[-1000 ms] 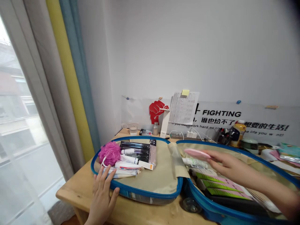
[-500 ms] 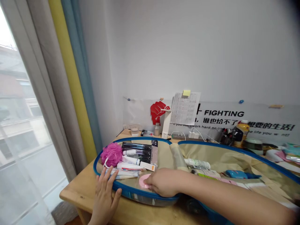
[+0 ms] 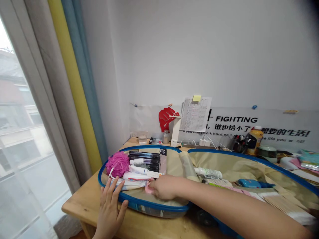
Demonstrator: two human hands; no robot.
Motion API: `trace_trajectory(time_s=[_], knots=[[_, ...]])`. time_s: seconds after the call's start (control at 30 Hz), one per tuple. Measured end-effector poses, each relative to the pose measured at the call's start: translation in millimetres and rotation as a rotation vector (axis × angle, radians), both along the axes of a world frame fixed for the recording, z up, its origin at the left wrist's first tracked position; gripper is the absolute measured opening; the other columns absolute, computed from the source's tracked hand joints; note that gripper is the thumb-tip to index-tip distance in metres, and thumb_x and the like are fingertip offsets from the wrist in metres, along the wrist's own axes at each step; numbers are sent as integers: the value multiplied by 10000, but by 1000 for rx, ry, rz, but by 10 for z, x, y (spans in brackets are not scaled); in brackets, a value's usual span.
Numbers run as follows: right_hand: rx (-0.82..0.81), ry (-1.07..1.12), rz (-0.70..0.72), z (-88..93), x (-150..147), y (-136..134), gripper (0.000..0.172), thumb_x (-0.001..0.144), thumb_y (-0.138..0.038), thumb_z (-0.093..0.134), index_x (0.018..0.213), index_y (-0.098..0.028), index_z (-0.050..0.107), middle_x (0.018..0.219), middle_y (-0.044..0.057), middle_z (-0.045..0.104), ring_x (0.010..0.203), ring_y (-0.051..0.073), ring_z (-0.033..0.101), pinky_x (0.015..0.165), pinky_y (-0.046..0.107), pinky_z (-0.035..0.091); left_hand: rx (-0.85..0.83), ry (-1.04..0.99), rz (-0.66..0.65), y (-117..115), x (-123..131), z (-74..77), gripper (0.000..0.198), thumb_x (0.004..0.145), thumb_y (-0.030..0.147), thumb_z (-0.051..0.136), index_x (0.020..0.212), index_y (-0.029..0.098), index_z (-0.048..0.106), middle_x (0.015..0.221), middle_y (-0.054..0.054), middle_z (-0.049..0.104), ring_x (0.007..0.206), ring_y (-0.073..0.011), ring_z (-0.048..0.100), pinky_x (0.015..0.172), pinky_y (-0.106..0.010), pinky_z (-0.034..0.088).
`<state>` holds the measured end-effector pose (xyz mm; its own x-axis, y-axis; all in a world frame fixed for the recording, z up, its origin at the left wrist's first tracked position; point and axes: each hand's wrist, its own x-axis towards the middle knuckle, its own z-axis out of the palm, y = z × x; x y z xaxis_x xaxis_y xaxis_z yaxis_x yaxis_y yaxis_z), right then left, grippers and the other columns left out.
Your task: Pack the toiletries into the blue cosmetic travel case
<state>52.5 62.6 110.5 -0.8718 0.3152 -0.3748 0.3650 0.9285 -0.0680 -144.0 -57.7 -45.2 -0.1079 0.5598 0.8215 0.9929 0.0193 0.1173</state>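
Right grip (image 3: 161, 186) closed over pink case (image 3: 149, 189), being set in left half of blue suitcase (image 3: 159, 208) beside tubes (image 3: 139, 175). Left grip (image 3: 111, 207) flat, open on rim. Release needed next.

Left hand (image 3: 109, 207) laid flat, palm down, at lower left of view; fingers (image 3: 107, 188) extended forward and slightly spread, thumb splayed out to right. Left wrist cut off by bottom edge of view. Right arm stretched across from lower right corner toward left, forearm bare, held almost level. Right hand (image 3: 163, 186) seen back-up, knuckles turned toward camera, fingers curled down and closed at fingertips. Hands kept near each other, not touching.
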Motion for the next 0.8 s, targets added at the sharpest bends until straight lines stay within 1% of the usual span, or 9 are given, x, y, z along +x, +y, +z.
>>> trace_trajectory(time_s=[0.1,0.23,0.27,0.33,0.43,0.53,0.6,0.7,0.8], knots=[[-54,131,-46,176,164,64,436,927,-437,346,1193,-219,614,1146,74,680,981,202,647,793,296,479,-2,5,-4,-1,0,3,573,912,320,412,1456,248,249,1449,-130,376,1426,-296,194,1140,-544,145],[-1,329,-220,535,598,369,468,942,-415,312,1282,-225,571,1329,40,582,1195,176,549,989,293,415,12,22,-10,1,2,21,568,913,313,411,1455,243,254,1435,-126,393,1430,-284,184,1149,-523,129],[34,364,-282,605,740,479,463,941,-401,314,1279,-222,574,1328,46,582,1196,185,549,999,314,410,16,26,-11,1,2,25,568,913,311,412,1454,239,255,1433,-127,394,1431,-281,180,1152,-518,123],[102,388,-406,673,1043,703,430,926,-372,346,1223,-212,614,1259,67,628,1117,213,601,947,351,446,18,28,-14,0,0,26,569,913,312,412,1454,233,256,1435,-130,389,1433,-278,172,1155,-511,115],[157,346,-536,569,1487,960,331,883,-271,431,1054,-181,699,1058,84,712,925,211,673,820,326,484,13,21,-17,-4,-7,18,566,913,312,408,1453,235,257,1439,-131,378,1435,-281,165,1156,-516,112],[174,297,-599,308,1821,1076,287,838,-111,453,890,-153,732,928,79,731,825,158,676,759,269,471,14,13,-18,-6,-13,12,566,912,300,404,1455,237,254,1444,-130,372,1435,-283,168,1155,-521,114],[190,280,-633,133,1959,1113,241,832,-72,488,847,-147,716,885,61,724,781,123,661,751,262,475,15,13,-19,-4,-14,14,569,912,293,402,1458,240,249,1447,-126,370,1434,-283,174,1155,-521,116],[228,291,-683,-56,2071,1166,96,845,-144,586,871,-154,678,873,23,698,764,98,634,771,282,497,19,24,-20,-1,-12,18,574,911,294,400,1461,248,241,1443,-123,373,1434,-281,171,1156,-521,111],[263,338,-736,-156,2140,1207,121,882,-253,580,836,-167,651,840,5,673,751,89,617,768,279,506,14,21,-17,-1,-15,11,580,910,304,397,1463,262,228,1437,-123,373,1432,-287,176,1153,-535,118]])
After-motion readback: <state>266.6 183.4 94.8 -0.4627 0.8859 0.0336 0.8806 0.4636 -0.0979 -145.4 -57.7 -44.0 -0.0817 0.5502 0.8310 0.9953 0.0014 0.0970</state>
